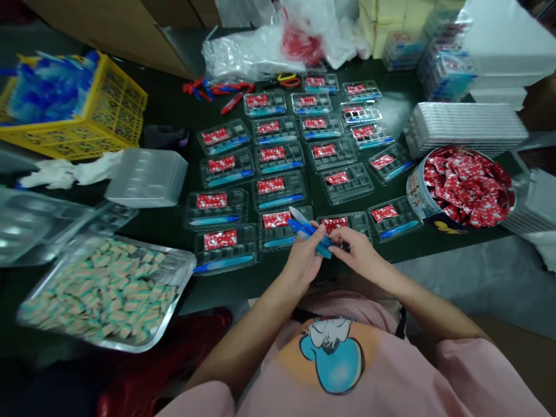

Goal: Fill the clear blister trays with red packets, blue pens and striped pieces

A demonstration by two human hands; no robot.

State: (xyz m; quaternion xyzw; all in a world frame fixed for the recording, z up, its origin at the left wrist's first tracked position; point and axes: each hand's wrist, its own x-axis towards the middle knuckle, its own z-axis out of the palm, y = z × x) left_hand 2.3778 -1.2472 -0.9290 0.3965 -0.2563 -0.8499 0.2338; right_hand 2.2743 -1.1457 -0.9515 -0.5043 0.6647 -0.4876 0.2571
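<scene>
My left hand is closed around several blue pens, which fan out above its thumb. Close beside it, my right hand has its fingertips pinched at the pens' right side. Both hands hover over the front row of clear plastic trays. Just behind them, a tray with a red packet is partly covered by my fingers. To the left lies a tray with a red packet and a blue pen in its long slot. Another tray at the right also has a packet and a pen.
A round tin of red packets stands right. A metal tray of small wrapped pieces lies left, near stacked clear trays. A yellow basket holds blue items. Scissors and plastic bags lie at the back.
</scene>
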